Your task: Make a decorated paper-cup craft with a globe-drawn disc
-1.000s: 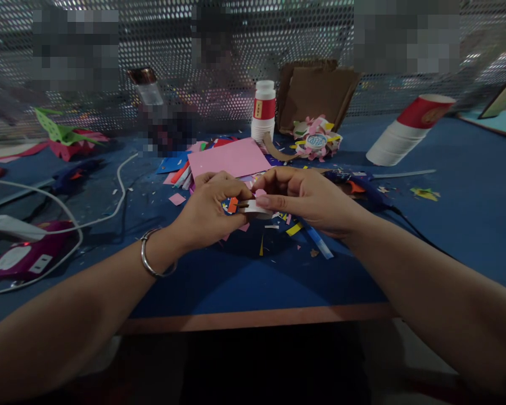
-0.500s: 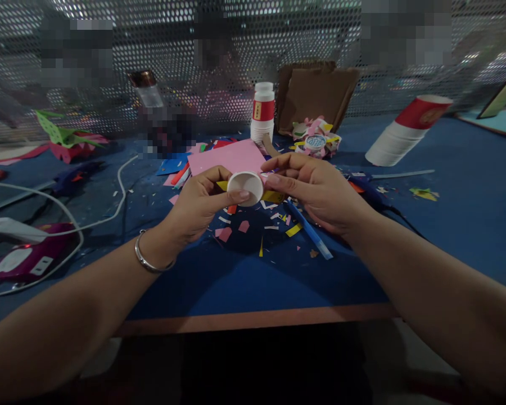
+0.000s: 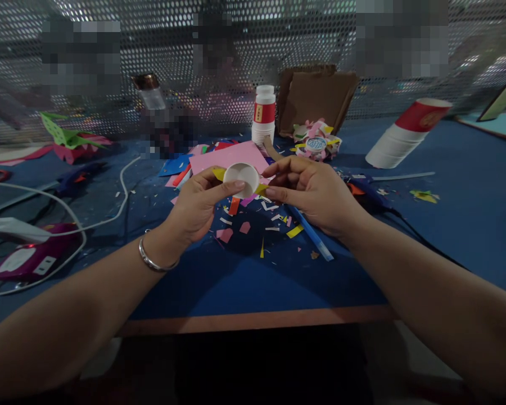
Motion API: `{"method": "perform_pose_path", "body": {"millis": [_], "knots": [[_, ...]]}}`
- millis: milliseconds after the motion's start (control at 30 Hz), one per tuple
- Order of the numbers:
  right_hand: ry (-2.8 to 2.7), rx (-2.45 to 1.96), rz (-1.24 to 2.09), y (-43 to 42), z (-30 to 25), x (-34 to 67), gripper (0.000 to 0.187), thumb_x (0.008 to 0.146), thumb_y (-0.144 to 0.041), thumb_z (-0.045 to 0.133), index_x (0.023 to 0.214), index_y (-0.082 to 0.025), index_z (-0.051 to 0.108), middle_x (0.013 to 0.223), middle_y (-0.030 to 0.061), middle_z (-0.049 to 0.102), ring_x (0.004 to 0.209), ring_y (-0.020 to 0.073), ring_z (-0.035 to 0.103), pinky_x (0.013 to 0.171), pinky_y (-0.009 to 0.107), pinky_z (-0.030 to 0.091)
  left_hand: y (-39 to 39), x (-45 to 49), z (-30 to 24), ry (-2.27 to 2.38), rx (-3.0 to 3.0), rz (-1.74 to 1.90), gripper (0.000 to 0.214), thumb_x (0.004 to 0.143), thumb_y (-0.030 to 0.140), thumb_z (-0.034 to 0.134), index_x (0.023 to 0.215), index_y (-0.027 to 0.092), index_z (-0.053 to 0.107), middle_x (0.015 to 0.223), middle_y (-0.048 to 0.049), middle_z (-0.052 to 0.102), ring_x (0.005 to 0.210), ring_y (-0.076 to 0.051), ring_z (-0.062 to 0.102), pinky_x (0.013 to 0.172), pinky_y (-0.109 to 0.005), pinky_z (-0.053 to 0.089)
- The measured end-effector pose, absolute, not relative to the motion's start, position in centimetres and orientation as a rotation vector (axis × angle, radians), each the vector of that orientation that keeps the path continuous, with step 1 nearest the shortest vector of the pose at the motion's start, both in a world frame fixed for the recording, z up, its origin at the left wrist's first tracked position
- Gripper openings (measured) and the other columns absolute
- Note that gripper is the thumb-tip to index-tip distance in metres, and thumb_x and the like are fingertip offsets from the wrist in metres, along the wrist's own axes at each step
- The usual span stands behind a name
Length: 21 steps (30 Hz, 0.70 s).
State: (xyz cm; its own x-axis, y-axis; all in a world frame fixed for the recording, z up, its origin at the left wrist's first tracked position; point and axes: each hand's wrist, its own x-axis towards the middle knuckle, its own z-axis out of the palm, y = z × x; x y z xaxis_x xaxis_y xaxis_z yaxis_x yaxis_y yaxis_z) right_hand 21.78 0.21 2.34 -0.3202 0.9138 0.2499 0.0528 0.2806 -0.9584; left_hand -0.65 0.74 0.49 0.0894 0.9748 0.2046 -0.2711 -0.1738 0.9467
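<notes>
My left hand (image 3: 194,205) is closed on a small white paper cup (image 3: 241,179), its thumb over the near rim and the cup's open side turned towards me. Yellow paper pieces stick out from both sides of the cup. At its right side, my right hand (image 3: 310,188) pinches the yellow paper piece (image 3: 261,189) between thumb and fingers; the fingertips behind are partly hidden. Below the hands lie paper scraps (image 3: 244,227) in pink, white and yellow, and a blue pen-like stick (image 3: 316,239). Behind the cup is a pink paper sheet (image 3: 231,156).
A stack of white cups (image 3: 263,118) stands behind, with a decorated paper piece (image 3: 316,143) and brown cardboard (image 3: 316,101) nearby. Another cup stack (image 3: 407,135) leans at right. Glue guns (image 3: 369,194) lie on both sides; a purple power strip (image 3: 34,256) with a white cable is at left.
The cup has moved slightly left and up and shows more of its inside. My right thumb has shifted down along its right side, and the yellow pieces show differently.
</notes>
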Motion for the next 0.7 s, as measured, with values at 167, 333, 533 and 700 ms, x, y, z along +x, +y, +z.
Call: {"method": "perform_pose_path", "body": {"millis": [167,333,533,700], "knots": [[-1.639,-0.895,1.133,0.24,2.12,21.66,0.049,0.075,-0.043,0.098,0.110,-0.021,0.072,0.085,0.0003,0.071,0.081,0.0164,0.068,0.077,0.035,0.058,0.70,-0.38,0.73,0.797,1.128,1.352,0.023,0.067,0.020,0.097,0.085,0.018,0.083,0.093,-0.0025,0.081,0.092,-0.015,0.074,0.096,-0.030,0.057],[-1.608,-0.914,1.121,0.24,2.00,21.60,0.045,0.078,-0.037,0.094,0.113,-0.021,0.071,0.086,-0.0001,0.071,0.079,0.0159,0.068,0.077,0.036,0.058,0.76,-0.30,0.79,0.802,1.095,1.347,0.025,0.068,0.020,0.096,0.090,0.016,0.084,0.099,-0.0044,0.082,0.095,-0.015,0.073,0.094,-0.027,0.055],[-1.623,-0.928,1.168,0.18,2.07,21.34,0.052,0.075,-0.045,0.097,0.112,-0.021,0.069,0.083,-0.0007,0.071,0.077,0.0166,0.067,0.076,0.037,0.057,0.67,-0.05,0.61,0.784,1.067,1.284,0.026,0.070,0.022,0.097,0.091,0.013,0.083,0.097,-0.0057,0.081,0.094,-0.015,0.072,0.092,-0.027,0.055],[-1.612,-0.924,1.171,0.08,1.95,21.10,0.055,0.073,-0.047,0.099,0.111,-0.021,0.069,0.082,-0.0013,0.072,0.075,0.0157,0.068,0.075,0.036,0.056,0.44,-0.05,0.96,0.865,1.010,1.237,0.031,0.070,0.023,0.096,0.096,0.013,0.081,0.094,-0.0048,0.078,0.080,-0.014,0.068,0.074,-0.026,0.052]]}}
